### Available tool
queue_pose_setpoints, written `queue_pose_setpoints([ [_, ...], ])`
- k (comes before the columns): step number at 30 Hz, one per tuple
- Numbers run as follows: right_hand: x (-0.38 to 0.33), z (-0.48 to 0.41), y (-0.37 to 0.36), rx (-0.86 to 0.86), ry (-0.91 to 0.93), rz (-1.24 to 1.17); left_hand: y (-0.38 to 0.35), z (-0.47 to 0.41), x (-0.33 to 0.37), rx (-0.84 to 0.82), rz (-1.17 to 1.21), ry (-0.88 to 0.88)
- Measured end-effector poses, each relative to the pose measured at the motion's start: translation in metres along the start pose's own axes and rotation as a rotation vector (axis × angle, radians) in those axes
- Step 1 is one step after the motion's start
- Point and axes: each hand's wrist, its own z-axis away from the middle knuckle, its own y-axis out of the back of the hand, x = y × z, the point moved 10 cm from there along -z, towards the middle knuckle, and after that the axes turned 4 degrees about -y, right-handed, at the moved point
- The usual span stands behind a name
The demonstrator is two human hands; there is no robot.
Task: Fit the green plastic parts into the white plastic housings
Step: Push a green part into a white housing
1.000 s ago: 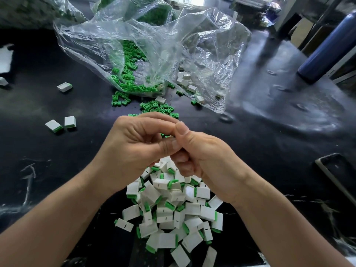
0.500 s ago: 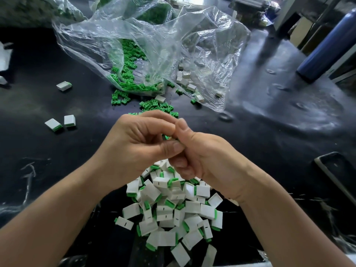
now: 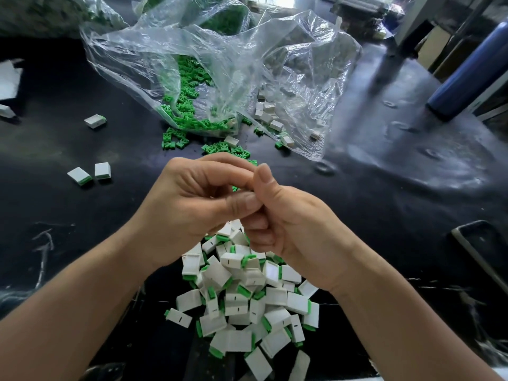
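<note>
From the head camera, the left hand (image 3: 192,204) and right hand (image 3: 299,226) meet at the centre above the black worktop (image 3: 384,193). Both sets of fingers (image 3: 247,204) are curled in tight and pressed together. A sliver of green shows in the gap between them, but I cannot tell what either hand grips.

Directly below the hands, at the near edge, lies a pile (image 3: 247,301) of white housings with green ends showing. Three more such pieces (image 3: 102,170) sit well apart on the left.

On the far side lies a crumpled clear plastic bag (image 3: 220,56) with its mouth facing near. Loose green parts (image 3: 187,86) fill its left portion and some spill out onto the worktop just beyond the hands. Plain white housings (image 3: 266,112) lie in its right portion. A blue bottle (image 3: 467,72) stands at the far right.
</note>
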Motion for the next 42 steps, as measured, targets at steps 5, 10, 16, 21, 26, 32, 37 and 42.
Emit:
queue_pose_setpoints([
  [5,0.0015,-0.0009,-0.0036,-0.067,-0.040,-0.083,0.0090,0.0007,-0.0063,0.066,-0.033,0.043],
  [10,0.0023,-0.0017,0.0009,0.006,-0.027,-0.070,0.0058,0.0003,-0.0022,0.013,-0.135,0.002],
  [16,0.0036,-0.0010,-0.0005,0.034,-0.015,0.009,0.0078,0.0001,-0.0034,0.009,-0.178,0.001],
  [21,0.0044,-0.0004,-0.0009,0.039,-0.023,0.009,0.0078,0.0002,-0.0038,0.011,-0.178,0.011],
  [26,0.0057,0.0004,0.0046,0.079,-0.025,0.016,0.0066,-0.0001,-0.0037,0.011,-0.180,0.011],
  [32,0.0022,-0.0006,-0.0029,-0.036,-0.033,-0.067,0.0100,-0.0012,-0.0081,0.005,-0.111,0.049],
  [37,0.0071,-0.0010,-0.0020,-0.022,-0.094,-0.099,0.0089,-0.0025,-0.0078,-0.011,-0.183,0.050],
  [42,0.0067,-0.0011,0.0037,0.025,-0.075,-0.052,0.0042,-0.0024,-0.0038,-0.044,-0.182,0.030],
])
